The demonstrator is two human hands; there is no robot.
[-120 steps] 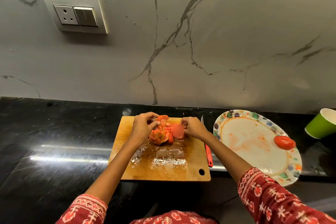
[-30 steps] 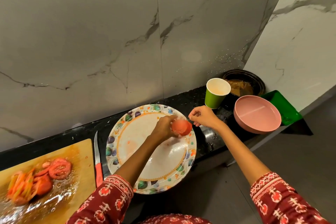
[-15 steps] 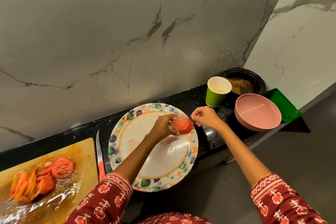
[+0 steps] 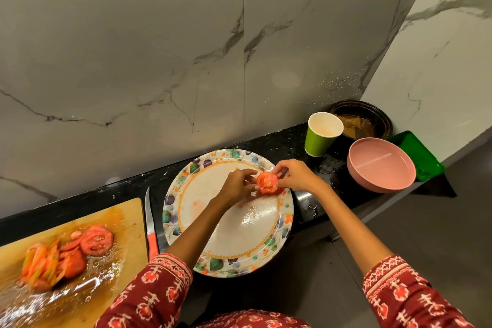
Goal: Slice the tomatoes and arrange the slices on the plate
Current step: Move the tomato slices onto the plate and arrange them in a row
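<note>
A red tomato slice (image 4: 268,182) shows its cut face at the far right rim of the floral plate (image 4: 213,224). My left hand (image 4: 237,186) pinches its left edge and my right hand (image 4: 292,175) pinches its right edge. Whether the slice rests on the plate or hangs just above it I cannot tell. Several more tomato slices (image 4: 80,247) lie in a wet heap on the wooden cutting board (image 4: 125,224) at the left. A knife (image 4: 150,229) with a red handle lies between board and plate.
A green paper cup (image 4: 320,138) stands behind the plate at the right. Beside it are a pink bowl (image 4: 380,168), a dark round pot (image 4: 362,121) and a green tray (image 4: 420,157). The black counter ends just past the tray; marble wall runs behind.
Four seconds ago both hands were at the slices on the board. Since then the view swung right to the plate, and my right hand has come in to pinch the slice alongside my left.
</note>
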